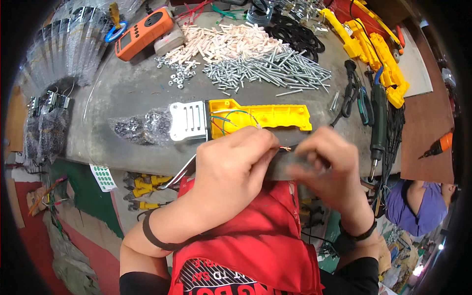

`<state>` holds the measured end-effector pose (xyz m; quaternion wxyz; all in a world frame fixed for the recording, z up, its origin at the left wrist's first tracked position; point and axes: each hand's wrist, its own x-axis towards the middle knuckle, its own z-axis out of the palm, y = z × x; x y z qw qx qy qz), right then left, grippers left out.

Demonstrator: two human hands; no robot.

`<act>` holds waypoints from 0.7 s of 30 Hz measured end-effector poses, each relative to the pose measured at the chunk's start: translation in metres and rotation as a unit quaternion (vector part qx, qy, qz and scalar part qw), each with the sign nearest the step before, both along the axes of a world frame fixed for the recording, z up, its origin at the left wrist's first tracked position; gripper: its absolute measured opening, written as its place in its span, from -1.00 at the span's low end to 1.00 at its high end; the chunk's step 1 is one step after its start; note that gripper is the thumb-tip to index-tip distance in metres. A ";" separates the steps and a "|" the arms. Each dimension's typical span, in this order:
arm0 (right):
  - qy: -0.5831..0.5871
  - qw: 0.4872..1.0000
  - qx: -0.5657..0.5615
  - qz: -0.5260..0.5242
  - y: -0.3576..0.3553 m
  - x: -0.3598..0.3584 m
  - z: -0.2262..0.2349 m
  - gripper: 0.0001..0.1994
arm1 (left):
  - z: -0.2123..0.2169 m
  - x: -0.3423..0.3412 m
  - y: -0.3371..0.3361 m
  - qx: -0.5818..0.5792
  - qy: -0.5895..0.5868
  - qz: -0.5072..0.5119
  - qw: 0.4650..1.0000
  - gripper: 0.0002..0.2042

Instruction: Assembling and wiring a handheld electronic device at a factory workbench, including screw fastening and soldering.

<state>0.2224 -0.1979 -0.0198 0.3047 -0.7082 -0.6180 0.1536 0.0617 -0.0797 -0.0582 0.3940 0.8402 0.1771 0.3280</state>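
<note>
Both our hands, left hand (231, 162) and right hand (322, 164), pinch thin wires (285, 148) with closed fingers; light, limp, fragile — we judge gripping near the stripped ends best.

Left hand (231, 164), right hand (324, 164) pinch thin wires (285, 148) together — yellow housing (265, 116) just behind.

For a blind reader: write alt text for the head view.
Two bare hands, left hand and right hand, pinch thin copper wire ends together beside a yellow plastic housing on a grey workbench strewn with screws.
</note>
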 end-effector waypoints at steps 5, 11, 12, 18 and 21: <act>-0.109 0.980 0.157 0.049 0.014 0.001 -0.023 -0.87 | 0.002 0.002 0.001 -0.003 0.000 -0.001 1.000 -0.86; 0.586 0.779 -0.214 -0.061 0.013 0.004 -0.011 -0.76 | -0.002 0.000 0.001 0.007 0.004 -0.011 1.000 -0.87; 0.623 0.742 -0.243 -0.050 0.012 0.005 -0.010 -0.74 | -0.002 0.000 0.000 0.006 0.002 -0.010 1.000 -0.86; -0.053 0.992 0.114 -0.012 0.012 -0.008 -0.020 -0.87 | -0.002 -0.002 0.004 0.004 -0.003 -0.015 1.000 -0.86; 0.122 0.992 0.004 0.019 0.012 -0.006 -0.022 -0.92 | -0.005 -0.001 0.004 -0.002 0.002 -0.019 1.000 -0.86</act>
